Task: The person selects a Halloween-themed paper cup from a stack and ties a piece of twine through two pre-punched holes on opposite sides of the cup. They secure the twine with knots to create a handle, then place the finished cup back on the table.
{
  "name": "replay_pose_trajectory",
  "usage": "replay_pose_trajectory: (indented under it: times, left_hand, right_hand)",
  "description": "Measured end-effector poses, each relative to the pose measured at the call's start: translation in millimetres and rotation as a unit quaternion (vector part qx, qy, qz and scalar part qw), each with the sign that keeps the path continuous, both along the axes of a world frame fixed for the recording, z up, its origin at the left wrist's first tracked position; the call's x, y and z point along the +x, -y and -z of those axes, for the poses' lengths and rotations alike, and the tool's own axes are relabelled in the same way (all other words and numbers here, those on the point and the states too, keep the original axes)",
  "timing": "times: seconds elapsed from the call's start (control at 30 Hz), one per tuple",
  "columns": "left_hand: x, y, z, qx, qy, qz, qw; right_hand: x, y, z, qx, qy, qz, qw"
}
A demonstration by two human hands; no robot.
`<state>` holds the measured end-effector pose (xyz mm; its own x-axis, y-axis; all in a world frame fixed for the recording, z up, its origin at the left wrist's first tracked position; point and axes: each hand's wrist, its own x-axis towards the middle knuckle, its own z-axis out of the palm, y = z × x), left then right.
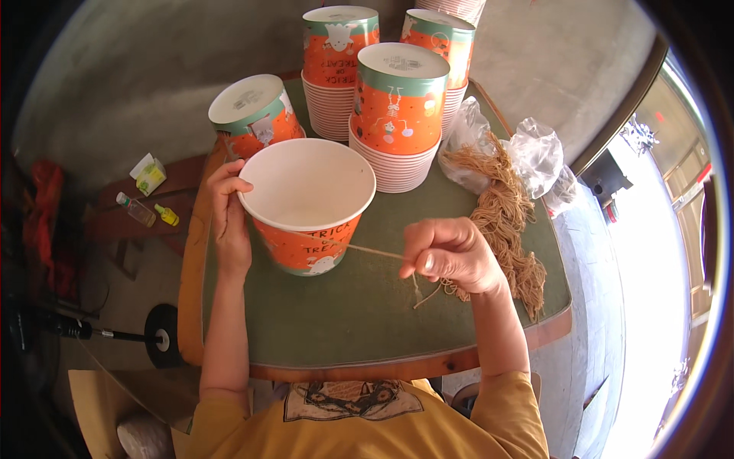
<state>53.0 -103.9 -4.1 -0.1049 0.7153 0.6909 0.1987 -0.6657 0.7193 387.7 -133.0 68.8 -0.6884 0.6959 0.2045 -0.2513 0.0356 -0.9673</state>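
Head view: paper bucket [307, 205] mouth-up over the green tabletop [306, 329] (can't tell if the base touches). Left hand [229, 206] half-curled on its left rim, thumb over the lip. Right hand [455, 256] mostly closed, thumb and forefinger pinching tan string [375, 251] that runs to the bucket's front. Bucket should be light, stiffest at the rim, dentable mid-wall; hold the rim. String likely soft, limp; pinch and keep taut.

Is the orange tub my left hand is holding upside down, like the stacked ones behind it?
No, the orange tub at your left hand has its open mouth facing up, white inside showing.
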Motion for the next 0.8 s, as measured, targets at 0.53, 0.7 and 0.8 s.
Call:
replay_pose_trajectory:
  times: [0.53,0.7,0.8]
  left_hand:
    - [1.8,-12.8,46.5,-0.03,0.177,0.024,0.983]
    - [12.8,-9.1,49.2,0.024,0.037,-0.018,0.999]
    - [19.1,-4.1,48.8,0.051,-0.063,-0.031,0.996]
  right_hand:
    - [-30.7,2.9,99.8,-0.073,0.126,0.004,0.989]
    - [-34.6,11.6,96.1,-0.072,0.103,-0.069,0.99]
    - [-32.2,18.5,82.1,-0.075,0.097,-0.123,0.985]
